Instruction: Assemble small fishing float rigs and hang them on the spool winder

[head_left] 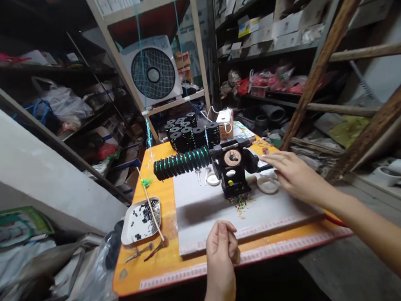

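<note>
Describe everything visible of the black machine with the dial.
The black machine stands upright on the grey board, its casing looking like painted metal. Its front carries a round tan dial with a dark centre, and a yellow spot lower down. A ribbed black roll with shiny green bands juts from one side; on the other, the fingers of the right hand are at its dark handle, though their grip is unclear.
</note>
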A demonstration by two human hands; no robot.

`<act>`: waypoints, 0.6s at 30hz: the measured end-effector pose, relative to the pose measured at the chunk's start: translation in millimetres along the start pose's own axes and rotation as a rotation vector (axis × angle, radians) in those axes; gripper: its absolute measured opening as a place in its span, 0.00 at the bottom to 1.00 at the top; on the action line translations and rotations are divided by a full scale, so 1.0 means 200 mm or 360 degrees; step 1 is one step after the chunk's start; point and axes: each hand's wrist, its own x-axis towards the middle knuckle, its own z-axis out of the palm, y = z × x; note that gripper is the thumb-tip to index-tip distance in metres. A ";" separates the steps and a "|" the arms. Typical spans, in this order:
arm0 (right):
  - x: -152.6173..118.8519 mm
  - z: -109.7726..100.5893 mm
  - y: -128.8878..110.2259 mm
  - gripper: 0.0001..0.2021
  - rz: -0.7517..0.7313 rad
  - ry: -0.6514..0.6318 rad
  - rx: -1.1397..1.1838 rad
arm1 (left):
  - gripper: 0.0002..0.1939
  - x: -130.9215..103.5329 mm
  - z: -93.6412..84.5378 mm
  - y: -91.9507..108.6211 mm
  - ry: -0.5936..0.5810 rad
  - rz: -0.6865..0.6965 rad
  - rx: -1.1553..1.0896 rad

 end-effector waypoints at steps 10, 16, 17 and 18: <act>0.00 0.04 0.14 0.13 -0.0546 -0.0099 -0.0358 | 0.20 0.13 0.01 0.08 0.0044 0.0182 0.0181; 0.00 -0.13 0.06 0.15 -0.0602 0.0177 -0.0563 | 0.21 0.36 0.06 0.22 0.0000 0.0367 0.0274; 0.01 -0.15 0.05 0.15 -0.0604 0.0210 -0.0601 | 0.22 0.38 0.07 0.23 -0.0005 0.0384 0.0288; 0.03 -0.16 0.03 0.15 -0.0609 0.0235 -0.0634 | 0.22 0.39 0.07 0.24 -0.0009 0.0397 0.0306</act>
